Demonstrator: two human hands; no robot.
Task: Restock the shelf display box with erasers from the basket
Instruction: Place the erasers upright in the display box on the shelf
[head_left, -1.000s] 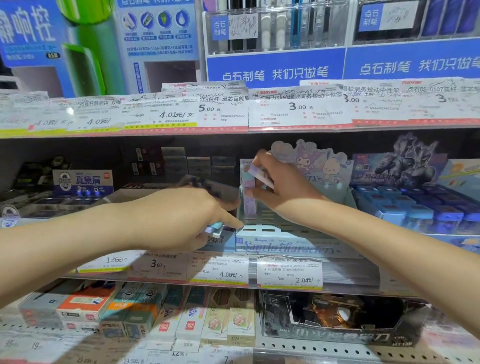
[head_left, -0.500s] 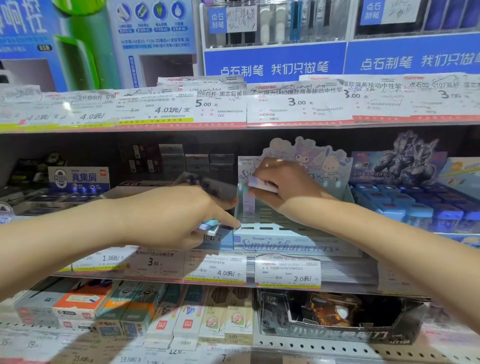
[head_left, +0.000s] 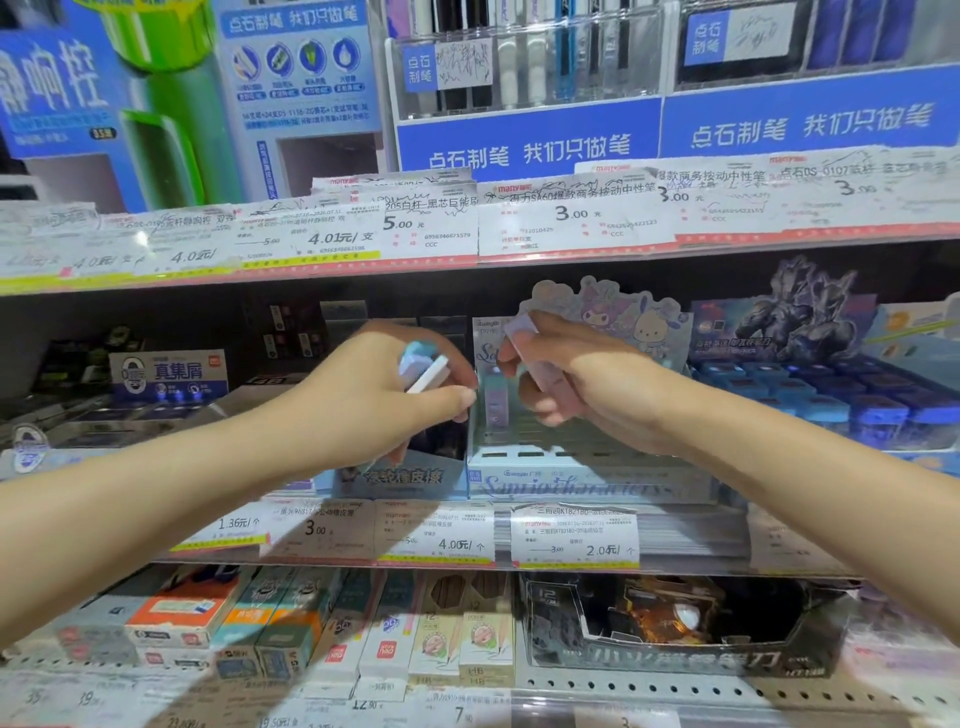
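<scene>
The pale blue display box (head_left: 587, 480) with a cartoon-character backboard sits on the middle shelf. One pastel eraser (head_left: 493, 400) stands upright at its left end. My left hand (head_left: 374, 400) hovers just left of the box, closed on a few light blue and white erasers (head_left: 423, 369). My right hand (head_left: 571, 374) is over the box's left part and grips a pale purple eraser (head_left: 540, 364) between thumb and fingers. The basket is out of view.
A blue eraser box (head_left: 410, 475) sits left of the display box, and a tray of blue erasers (head_left: 831, 395) to its right. Price-tag strips (head_left: 436, 535) line the shelf edges. Pencil boxes (head_left: 452, 639) and a dark box (head_left: 675, 634) fill the lower shelf.
My left hand rose from the shelf front up to the box's left edge, showing its erasers. My right hand lowered its purple eraser slightly toward the box's left column.
</scene>
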